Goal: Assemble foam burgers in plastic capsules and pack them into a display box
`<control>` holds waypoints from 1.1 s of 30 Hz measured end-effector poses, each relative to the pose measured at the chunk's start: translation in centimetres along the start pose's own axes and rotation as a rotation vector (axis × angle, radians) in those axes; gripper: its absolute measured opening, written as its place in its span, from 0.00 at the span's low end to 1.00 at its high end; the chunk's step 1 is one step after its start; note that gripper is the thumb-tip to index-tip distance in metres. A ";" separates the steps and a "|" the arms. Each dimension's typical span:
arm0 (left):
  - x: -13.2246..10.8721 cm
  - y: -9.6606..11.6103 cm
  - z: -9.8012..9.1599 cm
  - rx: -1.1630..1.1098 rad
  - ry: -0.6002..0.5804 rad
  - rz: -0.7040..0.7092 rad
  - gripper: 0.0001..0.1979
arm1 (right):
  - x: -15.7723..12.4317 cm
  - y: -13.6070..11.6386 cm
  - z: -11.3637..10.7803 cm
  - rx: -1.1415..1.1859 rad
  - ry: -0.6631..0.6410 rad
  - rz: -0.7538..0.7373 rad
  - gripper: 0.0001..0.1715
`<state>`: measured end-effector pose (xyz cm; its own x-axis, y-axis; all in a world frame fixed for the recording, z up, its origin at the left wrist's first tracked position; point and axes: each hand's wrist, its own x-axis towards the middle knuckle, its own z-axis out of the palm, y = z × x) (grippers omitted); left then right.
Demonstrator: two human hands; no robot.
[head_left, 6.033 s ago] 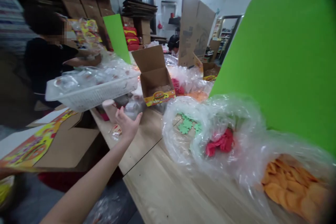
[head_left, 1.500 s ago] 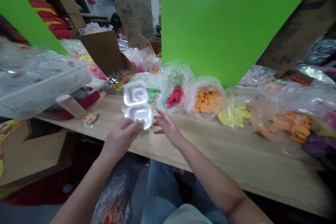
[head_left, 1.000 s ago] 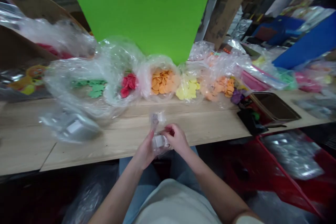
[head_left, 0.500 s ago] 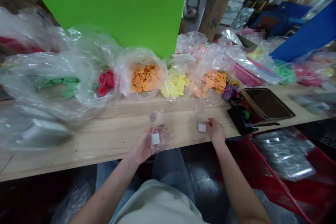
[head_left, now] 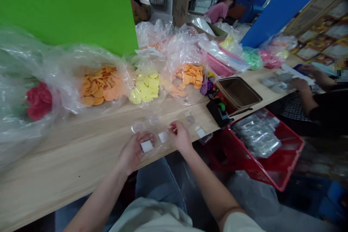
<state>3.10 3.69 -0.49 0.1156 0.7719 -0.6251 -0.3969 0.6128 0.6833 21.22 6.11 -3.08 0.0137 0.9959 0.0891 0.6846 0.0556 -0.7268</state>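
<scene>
My left hand (head_left: 133,149) curls around a clear plastic packet (head_left: 147,146) with a white label. My right hand (head_left: 181,137) is pinched at the edge of a second labelled clear packet (head_left: 163,137) between my hands. A third clear packet (head_left: 202,135) lies on the wooden table (head_left: 81,145) to the right of my right hand. Just beyond it lies a small packet with a round tan piece (head_left: 190,118). Another faint clear packet (head_left: 137,127) sits just above my left hand.
Bags of red, orange and yellow foam shapes (head_left: 100,87) line the table's far side. A tape dispenser (head_left: 219,112) and brown tray (head_left: 236,92) stand right. A red basket of packets (head_left: 261,134) sits below the table edge. A co-worker's hands (head_left: 304,79) work at the far right.
The view has swung to the right. My right hand has moved left, closer to my left hand, and a labelled packet now lies on the table to its right.
</scene>
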 end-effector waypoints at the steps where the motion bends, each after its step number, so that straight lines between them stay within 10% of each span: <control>1: 0.3 -0.2 -0.1 0.106 0.045 0.010 0.19 | 0.0 0.6 -1.0 -0.110 -0.002 -0.027 0.11; 4: 1.3 -0.7 -0.8 0.551 0.180 0.129 0.23 | -1.0 2.2 -3.6 -0.439 0.046 -0.119 0.18; 8: 0.9 -1.5 -3.0 1.097 0.469 0.681 0.36 | -2.6 3.7 -5.1 -0.660 0.072 -0.090 0.32; 14: 0.8 -4.0 -1.7 1.700 -0.127 1.048 0.27 | -1.0 5.6 -4.0 -0.721 -0.082 0.039 0.27; 21: 4.0 -3.6 5.3 1.722 -0.116 1.050 0.29 | 3.5 6.0 -6.3 -0.809 -0.121 0.166 0.26; 29: 0.9 -3.6 2.2 1.657 -0.156 1.110 0.32 | 2.5 6.4 -6.1 -0.857 -0.157 -0.215 0.24; 33: -3.3 -2.7 -0.9 1.546 -0.032 1.182 0.28 | 1.9 6.6 -5.3 -0.720 0.057 -0.453 0.23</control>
<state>2.99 -0.70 -0.62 0.4545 0.8319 0.3184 0.7386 -0.5518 0.3873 29.61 8.00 -4.10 -0.3502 0.8822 0.3147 0.9290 0.3701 -0.0040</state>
